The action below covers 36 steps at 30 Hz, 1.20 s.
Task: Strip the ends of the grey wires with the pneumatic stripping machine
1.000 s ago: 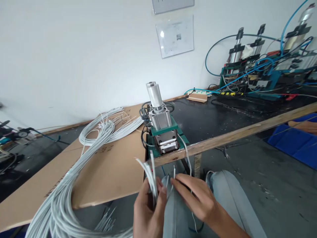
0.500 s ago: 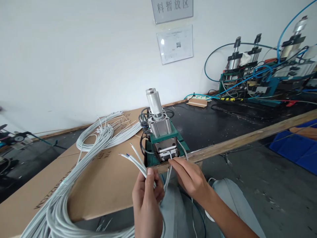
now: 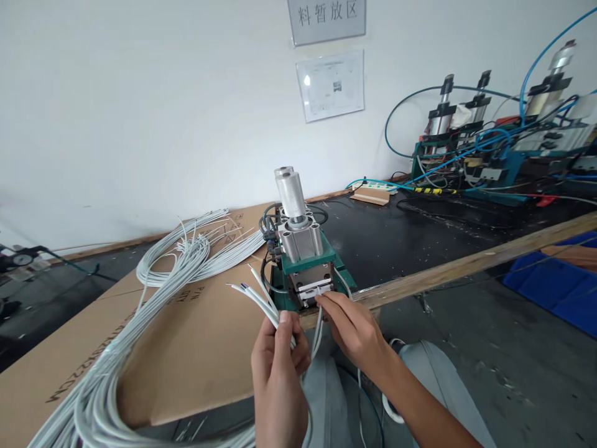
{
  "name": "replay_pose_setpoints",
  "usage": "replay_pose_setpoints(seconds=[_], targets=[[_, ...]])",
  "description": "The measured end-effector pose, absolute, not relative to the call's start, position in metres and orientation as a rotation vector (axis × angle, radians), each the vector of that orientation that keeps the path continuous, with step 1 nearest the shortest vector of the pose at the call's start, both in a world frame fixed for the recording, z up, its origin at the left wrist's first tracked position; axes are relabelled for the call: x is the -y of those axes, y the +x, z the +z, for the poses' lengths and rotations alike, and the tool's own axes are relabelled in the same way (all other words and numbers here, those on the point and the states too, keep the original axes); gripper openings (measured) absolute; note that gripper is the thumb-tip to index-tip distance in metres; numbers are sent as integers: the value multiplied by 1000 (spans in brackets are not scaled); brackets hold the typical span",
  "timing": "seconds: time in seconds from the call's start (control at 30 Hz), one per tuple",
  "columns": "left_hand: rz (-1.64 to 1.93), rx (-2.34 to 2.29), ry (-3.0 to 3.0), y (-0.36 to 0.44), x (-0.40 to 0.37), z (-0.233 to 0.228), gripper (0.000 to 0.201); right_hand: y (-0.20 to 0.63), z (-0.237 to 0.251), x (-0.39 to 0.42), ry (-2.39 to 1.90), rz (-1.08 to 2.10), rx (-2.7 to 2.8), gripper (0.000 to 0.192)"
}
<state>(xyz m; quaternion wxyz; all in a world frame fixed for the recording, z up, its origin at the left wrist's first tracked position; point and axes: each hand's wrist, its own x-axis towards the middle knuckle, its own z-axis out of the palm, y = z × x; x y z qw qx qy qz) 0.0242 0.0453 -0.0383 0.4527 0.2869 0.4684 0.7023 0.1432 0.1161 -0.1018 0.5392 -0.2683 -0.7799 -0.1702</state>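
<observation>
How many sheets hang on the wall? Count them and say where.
2. A grey sign sits at the top edge, partly cut off. A glossy sheet hangs right below it. More may hang outside the view.

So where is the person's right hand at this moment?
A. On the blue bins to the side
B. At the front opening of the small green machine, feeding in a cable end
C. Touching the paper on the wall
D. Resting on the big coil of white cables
B: the right hand sits at the front of the small green machine, pinching a white cable at its slot.
</observation>
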Motion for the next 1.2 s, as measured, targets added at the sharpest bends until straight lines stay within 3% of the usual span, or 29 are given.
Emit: replay_pose_setpoints(seconds=[0.4,0.67,0.87,1.2], targets=[[1749,-1166,704,27,-45,-36,39,144,-104,-117,-646,-330,1864,45],[1725,-1155,701,27,-45,-36,38,143,-102,-116,-656,-355,1856,37],[1748,-1146,699,27,-44,-36,39,146,-105,-115,-633,-371,1830,44],[1614,-1225,774,12,-5,-61,42,156,-118,-64,-611,-265,1850,47]])
